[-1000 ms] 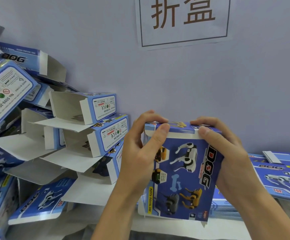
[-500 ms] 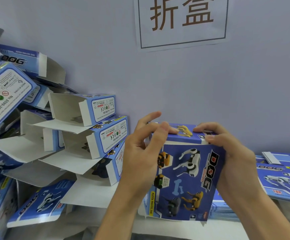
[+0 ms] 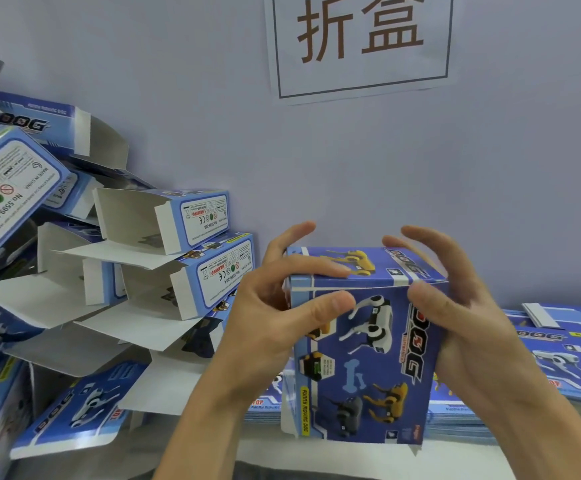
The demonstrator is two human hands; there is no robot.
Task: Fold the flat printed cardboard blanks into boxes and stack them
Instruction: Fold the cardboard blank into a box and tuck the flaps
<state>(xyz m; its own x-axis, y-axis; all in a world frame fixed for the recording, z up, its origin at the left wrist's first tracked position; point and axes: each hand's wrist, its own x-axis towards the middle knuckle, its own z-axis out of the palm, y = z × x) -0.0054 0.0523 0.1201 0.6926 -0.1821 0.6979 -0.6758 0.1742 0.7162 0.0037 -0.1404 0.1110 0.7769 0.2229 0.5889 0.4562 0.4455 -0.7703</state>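
You held the light, crushable box (image 3: 368,344) by its top corners, left hand (image 3: 282,306) and right hand (image 3: 455,306) gripping edges.

A white paper sign (image 3: 360,43) with a thin dark rectangular border hangs on the plain pale lavender-grey wall (image 3: 420,174), near the top (two large brown Chinese characters are printed inside the border). Below, a white bench (image 3: 271,455) meets the wall.

On the white paper wall sign (image 3: 360,43), "折盒" is printed. "DOG" and "FUNNY MOVING DOG" are read on the upright blue printed cardboard box (image 3: 368,358) — "No.5599-20A", "MADE IN CHINA" on a tilted blue folded box (image 3: 8,199) at the left.
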